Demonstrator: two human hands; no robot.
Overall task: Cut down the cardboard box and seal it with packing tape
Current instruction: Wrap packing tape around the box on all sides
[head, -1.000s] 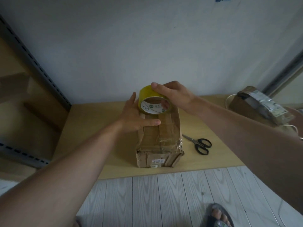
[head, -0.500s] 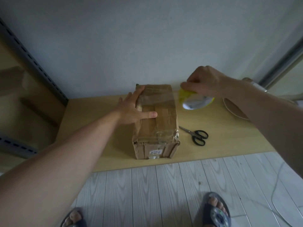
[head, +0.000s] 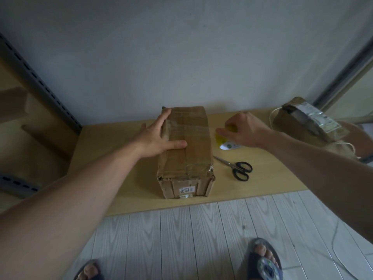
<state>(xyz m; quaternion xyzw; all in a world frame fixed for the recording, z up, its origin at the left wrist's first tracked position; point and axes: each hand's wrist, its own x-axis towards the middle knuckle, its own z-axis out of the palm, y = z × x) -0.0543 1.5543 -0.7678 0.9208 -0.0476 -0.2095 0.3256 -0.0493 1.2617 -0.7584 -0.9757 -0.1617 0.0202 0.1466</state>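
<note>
A taped brown cardboard box [head: 187, 150] lies lengthwise on the low wooden platform [head: 113, 158]. My left hand [head: 159, 136] rests flat on the box's top left edge, fingers straight and thumb stretched across the lid. Right of the box, my right hand [head: 244, 129] holds the yellow roll of packing tape [head: 227, 141] down at the platform surface; the hand covers most of the roll. Black-handled scissors [head: 237, 168] lie on the platform just in front of the roll, beside the box.
Another cardboard parcel [head: 306, 122] with a shiny label and a white cord sits at the platform's right end. A grey slotted metal shelf upright [head: 40, 83] runs along the left. My sandalled feet stand on the pale plank floor [head: 201, 239] in front.
My right hand has carried the tape roll off the box top, out to the right and down to the platform. My left hand stays on the box.
</note>
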